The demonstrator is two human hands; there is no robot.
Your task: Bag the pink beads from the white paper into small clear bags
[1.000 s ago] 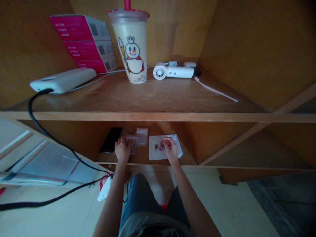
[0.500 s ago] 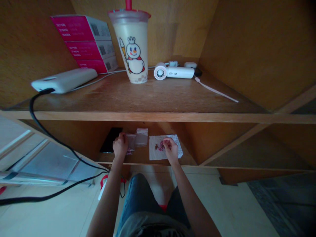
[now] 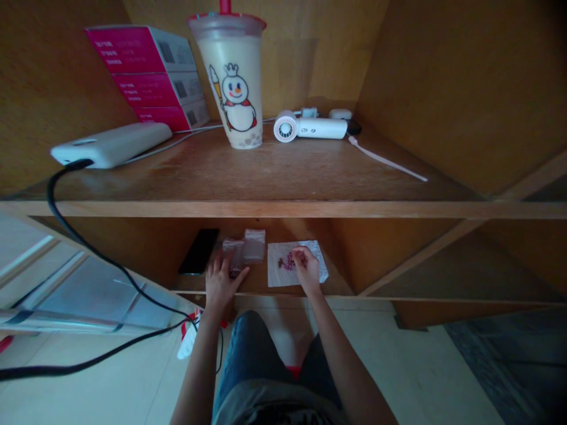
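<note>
Bunch of tiny pinkish-red beads (image 3: 289,261) in a loose little heap, some hidden, on a wrinkly white sheet (image 3: 275,276) lying flat. Left of that, a small clear baggie (image 3: 236,250), flat and partly covered, reddish bits by its bottom edge, right beside another clear bag (image 3: 254,245).

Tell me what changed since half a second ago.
The left hand, curled by the phone then, has shifted right and down in view, now spread open at the left plastic bag. The right hand stays over the small reddish pieces on the white sheet; the phone hasn't moved.
</note>
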